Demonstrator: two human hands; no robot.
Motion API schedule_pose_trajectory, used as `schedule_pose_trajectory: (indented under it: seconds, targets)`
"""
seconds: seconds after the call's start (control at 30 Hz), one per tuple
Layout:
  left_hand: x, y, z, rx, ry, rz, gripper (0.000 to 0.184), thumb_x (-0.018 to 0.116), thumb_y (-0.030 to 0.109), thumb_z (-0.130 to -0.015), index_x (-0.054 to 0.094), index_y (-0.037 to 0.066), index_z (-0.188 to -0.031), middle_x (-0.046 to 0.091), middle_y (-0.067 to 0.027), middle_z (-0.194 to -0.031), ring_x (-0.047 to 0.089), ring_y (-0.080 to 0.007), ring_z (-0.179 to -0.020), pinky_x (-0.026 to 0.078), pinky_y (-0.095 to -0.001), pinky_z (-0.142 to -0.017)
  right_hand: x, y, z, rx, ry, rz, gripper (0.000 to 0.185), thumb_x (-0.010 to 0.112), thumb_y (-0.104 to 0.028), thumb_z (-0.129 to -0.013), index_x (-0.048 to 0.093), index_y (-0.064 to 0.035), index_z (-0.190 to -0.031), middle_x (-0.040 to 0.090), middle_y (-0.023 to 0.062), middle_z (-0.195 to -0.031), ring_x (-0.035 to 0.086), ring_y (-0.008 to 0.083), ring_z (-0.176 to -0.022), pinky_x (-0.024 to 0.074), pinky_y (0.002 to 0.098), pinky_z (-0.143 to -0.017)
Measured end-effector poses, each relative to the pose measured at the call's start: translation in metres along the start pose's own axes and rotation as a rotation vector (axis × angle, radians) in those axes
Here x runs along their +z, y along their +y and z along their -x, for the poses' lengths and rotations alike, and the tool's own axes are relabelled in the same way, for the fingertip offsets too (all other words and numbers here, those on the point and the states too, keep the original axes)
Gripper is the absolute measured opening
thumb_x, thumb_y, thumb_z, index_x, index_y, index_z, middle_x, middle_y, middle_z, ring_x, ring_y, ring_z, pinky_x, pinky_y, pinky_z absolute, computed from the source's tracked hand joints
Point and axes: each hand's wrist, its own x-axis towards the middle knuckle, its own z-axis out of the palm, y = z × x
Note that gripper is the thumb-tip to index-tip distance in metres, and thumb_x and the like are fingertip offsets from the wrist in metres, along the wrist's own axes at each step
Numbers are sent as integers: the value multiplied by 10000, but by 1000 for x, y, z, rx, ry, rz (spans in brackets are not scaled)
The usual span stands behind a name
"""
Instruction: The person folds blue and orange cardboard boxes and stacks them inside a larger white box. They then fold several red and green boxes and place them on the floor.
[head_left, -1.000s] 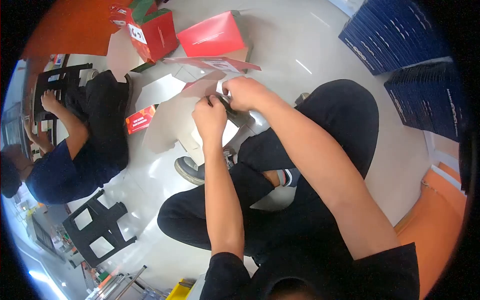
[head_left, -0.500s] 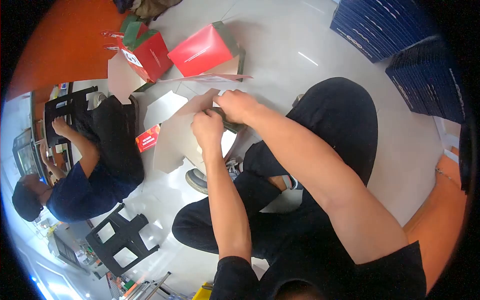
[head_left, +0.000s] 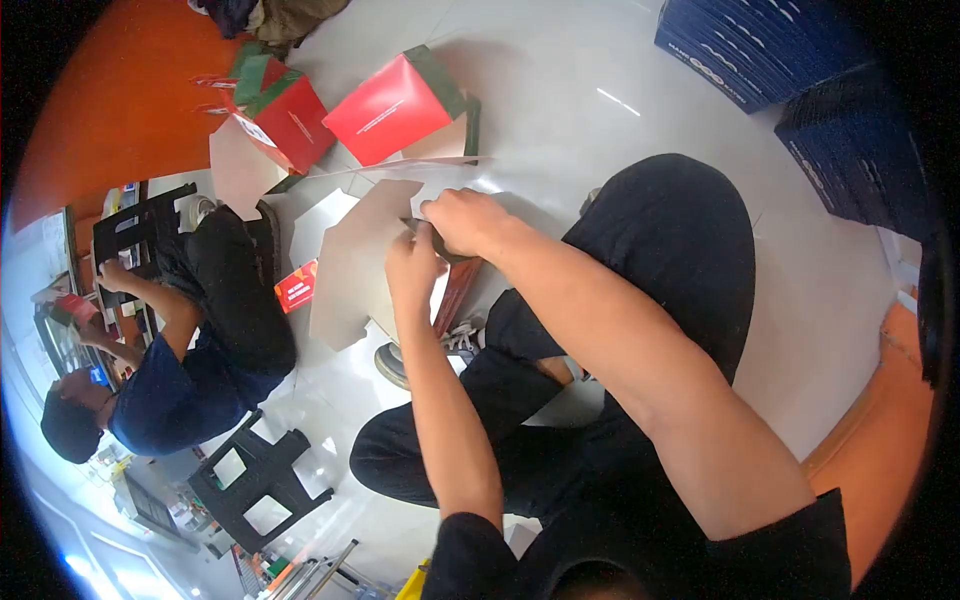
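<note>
Between my crossed legs and the finished-looking boxes, a part-folded cardboard box [head_left: 350, 265] has its broad pale inner flap spread to the left. A strip of its red outer side shows below my right hand. My left hand [head_left: 410, 268] pinches the edge of this box, thumb pointing up. Beside it, my right hand [head_left: 463, 222] has its fingers curled over a dark green edge of the same box. The two hands almost touch. My forearms and fingers hide much of the box's near side.
Two red and green boxes [head_left: 390, 110] stand on the floor ahead. A red printed card [head_left: 297, 287] lies left of my box. A co-worker [head_left: 205, 370] sits at left near a black stool [head_left: 258, 480]. Stacks of dark blue flat boxes [head_left: 850, 150] stand at right.
My right hand has turned slightly on the box edge, and more of its red side now shows. The pale flap has tilted a little. The co-worker's hands have moved, with something red near them.
</note>
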Motion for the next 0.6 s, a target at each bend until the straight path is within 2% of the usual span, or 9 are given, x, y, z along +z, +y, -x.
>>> schedule_pose_trajectory:
  seconds: [0.07,0.13,0.17,0.2,0.27,0.3,0.33,0.4,0.6]
  targets:
    - [-8,6,41,37,-153,209,512,592,279,-930,541,-77,-1294,697,-277,-1023,715,-351,-873,526,-413,-805,0,-1,0,-17,-13,37,244,659,-86,-783,658,-42,-1023,701,198,-976,682,381,-950,552,460,-834]
    - [0,6,74,41,-80,329,636,650,133,-910,369,-37,-1455,677,-217,-1150,699,-246,-938,555,-294,-721,-8,-3,1,-2,-59,30,255,664,-94,-783,654,-41,-1032,699,200,-989,679,380,-963,552,460,-838]
    - [7,-3,80,184,-1,279,715,647,45,-890,284,27,-1506,696,-214,-1126,716,-253,-934,548,-319,-709,-10,-5,1,8,-101,28,266,669,-102,-783,650,-40,-1041,696,201,-1003,676,379,-975,551,460,-842]
    - [9,0,84,177,9,287,715,647,45,-890,284,27,-1506,696,-214,-1126,716,-253,-934,548,-319,-709,-10,-4,1,0,-110,36,266,669,-102,-783,650,-40,-1041,696,201,-1003,676,379,-975,551,460,-842]
    - [9,7,87,266,51,-1,633,626,23,-880,389,80,-1465,705,-226,-1089,731,-293,-882,545,-360,-726,-10,-4,3,-12,-112,50,288,669,-101,-783,638,-42,-1064,689,205,-1036,670,372,-1004,549,462,-849]
    - [6,11,88,296,110,-171,494,614,-2,-856,544,93,-1336,718,-211,-1002,726,-330,-831,548,-389,-749,-10,-5,3,-2,-127,85,307,672,-106,-780,632,-48,-1079,686,198,-1060,665,367,-1027,549,461,-845]
    - [7,8,88,295,116,-165,494,614,-2,-856,544,93,-1336,718,-211,-1002,726,-330,-831,548,-389,-749,-11,-5,4,-7,-128,91,307,672,-106,-780,632,-48,-1079,686,198,-1060,665,367,-1027,549,461,-845]
    - [9,2,88,361,173,-68,341,605,-2,-848,646,67,-1179,729,-182,-920,718,-343,-823,544,-408,-756,-13,-3,7,-18,-177,128,308,682,-129,-778,635,-53,-1073,686,185,-1068,659,360,-1042,546,460,-843]
    - [14,4,92,328,262,-173,290,608,30,-853,672,93,-1129,735,-136,-870,716,-328,-822,545,-403,-745,-20,-11,9,103,-280,124,395,734,-139,-767,661,-41,-1143,682,186,-1143,659,332,-1086,548,417,-905]
